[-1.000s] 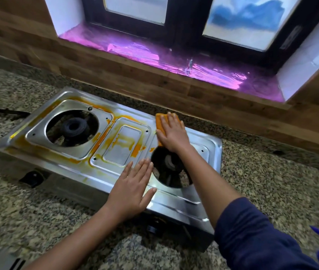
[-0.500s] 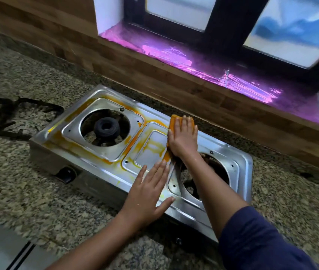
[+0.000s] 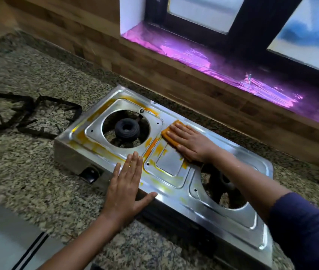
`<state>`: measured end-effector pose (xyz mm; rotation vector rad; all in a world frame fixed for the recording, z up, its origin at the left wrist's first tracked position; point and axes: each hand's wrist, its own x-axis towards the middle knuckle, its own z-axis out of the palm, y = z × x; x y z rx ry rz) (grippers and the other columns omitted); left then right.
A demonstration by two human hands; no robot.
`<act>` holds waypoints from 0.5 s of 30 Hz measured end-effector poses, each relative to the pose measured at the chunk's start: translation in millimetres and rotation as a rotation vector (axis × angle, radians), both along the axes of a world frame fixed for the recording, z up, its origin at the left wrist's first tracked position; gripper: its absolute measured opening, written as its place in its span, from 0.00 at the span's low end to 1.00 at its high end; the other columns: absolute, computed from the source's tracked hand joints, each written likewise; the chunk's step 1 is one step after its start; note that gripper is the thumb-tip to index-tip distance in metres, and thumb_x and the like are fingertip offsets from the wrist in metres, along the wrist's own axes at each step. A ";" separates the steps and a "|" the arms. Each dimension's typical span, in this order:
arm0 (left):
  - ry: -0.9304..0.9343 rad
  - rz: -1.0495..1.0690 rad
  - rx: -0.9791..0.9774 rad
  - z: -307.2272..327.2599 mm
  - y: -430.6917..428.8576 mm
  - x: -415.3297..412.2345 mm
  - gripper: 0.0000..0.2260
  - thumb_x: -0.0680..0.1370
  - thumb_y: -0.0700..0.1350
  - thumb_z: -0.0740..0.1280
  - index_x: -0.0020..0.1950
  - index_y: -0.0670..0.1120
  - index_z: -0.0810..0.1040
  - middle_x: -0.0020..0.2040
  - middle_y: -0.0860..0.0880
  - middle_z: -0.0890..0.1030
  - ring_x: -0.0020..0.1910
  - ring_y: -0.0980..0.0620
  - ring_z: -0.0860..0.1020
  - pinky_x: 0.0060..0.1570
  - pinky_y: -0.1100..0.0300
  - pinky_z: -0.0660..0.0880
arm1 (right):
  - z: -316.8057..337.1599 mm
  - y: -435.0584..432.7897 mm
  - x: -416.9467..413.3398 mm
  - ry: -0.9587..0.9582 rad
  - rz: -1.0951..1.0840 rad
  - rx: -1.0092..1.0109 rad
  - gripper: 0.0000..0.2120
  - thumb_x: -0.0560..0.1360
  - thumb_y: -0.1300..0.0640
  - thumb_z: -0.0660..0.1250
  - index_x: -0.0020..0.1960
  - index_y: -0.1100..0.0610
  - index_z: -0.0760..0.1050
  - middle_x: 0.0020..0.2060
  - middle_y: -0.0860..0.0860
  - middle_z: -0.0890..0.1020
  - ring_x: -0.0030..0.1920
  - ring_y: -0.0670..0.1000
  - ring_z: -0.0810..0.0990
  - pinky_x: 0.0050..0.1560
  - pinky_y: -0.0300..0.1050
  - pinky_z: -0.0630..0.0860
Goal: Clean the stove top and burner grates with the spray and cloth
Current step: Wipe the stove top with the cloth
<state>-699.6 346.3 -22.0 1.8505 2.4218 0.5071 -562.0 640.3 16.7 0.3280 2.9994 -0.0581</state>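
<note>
A steel two-burner stove top point(image 3: 176, 184) lies on the granite counter, streaked with orange-yellow stains around the left burner point(image 3: 127, 128) and the centre panel. My right hand point(image 3: 190, 144) presses flat on an orange cloth point(image 3: 169, 133) at the back of the centre panel. My left hand point(image 3: 125, 189) rests flat and spread on the stove's front edge, holding nothing. Two black burner grates point(image 3: 28, 115) lie on the counter left of the stove. The right burner hole point(image 3: 223, 189) is partly hidden by my right forearm. No spray bottle is in view.
The speckled granite counter point(image 3: 37, 172) runs around the stove. A wooden backsplash point(image 3: 174, 78) and a window sill lit pink point(image 3: 203, 61) stand behind it. A black knob point(image 3: 90, 175) sits on the stove's front face. A white surface point(image 3: 4, 244) lies at the lower left.
My right hand has slid the cloth leftward from above the right burner onto the centre panel. The left hand has shifted left along the front edge. The view has panned left, revealing the grates.
</note>
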 end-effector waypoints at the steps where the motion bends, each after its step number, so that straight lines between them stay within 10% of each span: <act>1: -0.006 -0.009 0.007 0.5 -0.6 -0.7 0.42 0.77 0.70 0.52 0.79 0.41 0.49 0.80 0.45 0.47 0.79 0.46 0.49 0.75 0.44 0.50 | 2.2 -3.6 9.0 -0.009 -0.029 -0.002 0.27 0.83 0.42 0.41 0.80 0.47 0.45 0.80 0.50 0.48 0.79 0.51 0.42 0.77 0.57 0.48; 15: -0.183 -0.263 0.091 2.2 -8.9 -26.3 0.35 0.80 0.64 0.45 0.79 0.41 0.51 0.80 0.45 0.50 0.79 0.46 0.50 0.75 0.45 0.50 | -3.9 -201.5 27.0 0.109 -0.316 -0.128 0.28 0.83 0.43 0.45 0.80 0.48 0.46 0.79 0.48 0.47 0.79 0.48 0.40 0.77 0.50 0.40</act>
